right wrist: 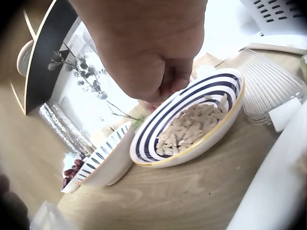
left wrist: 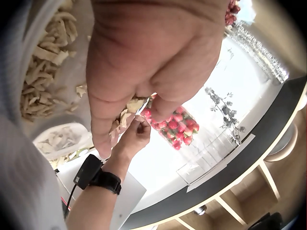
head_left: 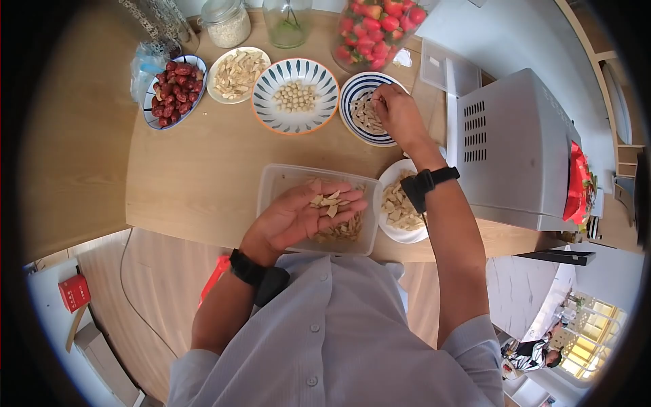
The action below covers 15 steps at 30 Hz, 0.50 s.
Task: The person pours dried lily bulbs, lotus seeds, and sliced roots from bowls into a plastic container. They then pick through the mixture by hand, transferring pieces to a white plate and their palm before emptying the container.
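Observation:
My left hand (head_left: 288, 220) is palm up over a clear plastic box (head_left: 269, 186). A few pale dried slices (head_left: 330, 202) lie across its fingers. More pale strips (head_left: 339, 233) are in the box below. At the back right, my right hand (head_left: 401, 121) hovers over a blue-and-white striped bowl (head_left: 348, 91), fingertips drawn together. Whatever may be between those fingertips is hidden. Small pale pieces (right wrist: 192, 127) cover the bottom of that bowl. A white plate of pale slices (head_left: 400, 207) sits right of the box, partly under my right forearm.
Along the back are a bowl of red dates (head_left: 178, 95), a plate of pale slices (head_left: 237, 74), a patterned bowl (head_left: 264, 112) with round pale seeds, glass jars (head_left: 227, 27) and a container of strawberries (head_left: 373, 34). A grey appliance (head_left: 512, 149) borders the right side.

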### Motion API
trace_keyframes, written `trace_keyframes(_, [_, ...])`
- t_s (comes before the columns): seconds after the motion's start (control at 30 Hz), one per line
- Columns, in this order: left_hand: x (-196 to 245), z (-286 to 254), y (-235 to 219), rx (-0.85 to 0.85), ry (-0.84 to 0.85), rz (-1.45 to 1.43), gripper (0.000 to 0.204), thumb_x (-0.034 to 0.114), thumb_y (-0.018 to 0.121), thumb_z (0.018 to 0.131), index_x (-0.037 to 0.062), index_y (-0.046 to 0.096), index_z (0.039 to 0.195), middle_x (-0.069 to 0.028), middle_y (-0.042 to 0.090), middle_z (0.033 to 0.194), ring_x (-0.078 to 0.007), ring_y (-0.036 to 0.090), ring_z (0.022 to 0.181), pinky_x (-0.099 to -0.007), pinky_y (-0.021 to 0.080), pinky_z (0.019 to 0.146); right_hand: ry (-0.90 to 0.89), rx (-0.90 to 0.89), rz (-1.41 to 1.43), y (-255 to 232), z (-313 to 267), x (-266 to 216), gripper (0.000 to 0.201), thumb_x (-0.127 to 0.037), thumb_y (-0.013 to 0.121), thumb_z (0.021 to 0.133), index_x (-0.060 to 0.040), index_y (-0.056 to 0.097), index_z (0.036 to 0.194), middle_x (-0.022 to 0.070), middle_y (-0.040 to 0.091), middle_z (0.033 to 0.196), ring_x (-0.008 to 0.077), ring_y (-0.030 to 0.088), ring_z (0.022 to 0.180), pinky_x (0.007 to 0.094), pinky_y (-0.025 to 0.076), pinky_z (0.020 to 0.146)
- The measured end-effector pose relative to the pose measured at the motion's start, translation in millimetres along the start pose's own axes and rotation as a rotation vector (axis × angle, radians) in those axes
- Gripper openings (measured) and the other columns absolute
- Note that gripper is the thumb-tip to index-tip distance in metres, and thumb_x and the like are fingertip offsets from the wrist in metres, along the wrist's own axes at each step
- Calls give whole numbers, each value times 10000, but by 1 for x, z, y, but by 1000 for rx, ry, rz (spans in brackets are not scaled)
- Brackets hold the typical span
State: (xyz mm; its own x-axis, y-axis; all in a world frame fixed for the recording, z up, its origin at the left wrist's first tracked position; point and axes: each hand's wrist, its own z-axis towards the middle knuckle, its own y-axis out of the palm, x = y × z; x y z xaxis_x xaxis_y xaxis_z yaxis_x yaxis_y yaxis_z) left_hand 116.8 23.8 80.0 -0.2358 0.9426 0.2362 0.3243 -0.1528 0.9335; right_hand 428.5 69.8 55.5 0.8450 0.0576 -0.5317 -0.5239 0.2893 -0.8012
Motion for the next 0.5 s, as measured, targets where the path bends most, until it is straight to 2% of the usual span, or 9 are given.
trace_keyframes(0.1, [0, -1, -3, -5, 15, 27, 483, 189, 572, 1079, -102, 513, 1461, -254, 562, 1501, -407, 511, 1448, -465, 413, 1238, -23, -42, -160, 13, 1, 16, 95, -18, 713, 902, -10, 683, 991, 202, 696, 986, 393, 696, 875, 478, 555, 803])
trace_keyframes(0.2, [-3, 1, -8, -36, 35, 49, 483, 143, 585, 1068, -97, 501, 1479, -257, 540, 1524, -412, 492, 1462, -458, 409, 1243, 21, -67, -86, 19, -2, 25, 130, -34, 734, 894, -18, 699, 1018, 195, 700, 1014, 391, 703, 887, 471, 564, 814])
trace_keyframes(0.3, [-2, 2, -8, -45, 42, 65, 483, 92, 589, 1055, -92, 492, 1491, -255, 535, 1530, -411, 483, 1469, -450, 410, 1243, 26, -18, -98, 21, -6, 24, 173, -26, 746, 882, -21, 715, 1052, 178, 705, 1029, 374, 717, 892, 456, 574, 808])
trace_keyframes(0.37, [-2, 1, -7, -31, 39, 69, 486, 72, 593, 1047, -94, 488, 1492, -251, 540, 1524, -409, 487, 1467, -446, 414, 1241, 6, 92, -52, 20, -13, 19, 192, -10, 738, 885, -26, 725, 1076, 166, 707, 1023, 357, 719, 881, 437, 578, 799])
trace_keyframes(0.4, [-2, 1, -8, -20, 38, 68, 488, 70, 596, 1046, -98, 487, 1491, -249, 544, 1521, -407, 491, 1465, -445, 417, 1239, -5, 143, -28, 18, -17, 13, 203, -1, 734, 887, -29, 731, 1088, 160, 707, 1020, 348, 720, 875, 427, 579, 795])
trace_keyframes(0.5, [-3, 2, -10, 15, 54, 82, 477, 81, 605, 1043, -94, 502, 1475, -244, 567, 1496, -395, 521, 1442, -445, 434, 1227, 120, 84, 142, -8, -34, -42, 261, 43, 681, 884, -48, 732, 1123, 187, 702, 1070, 400, 693, 974, 465, 570, 826])
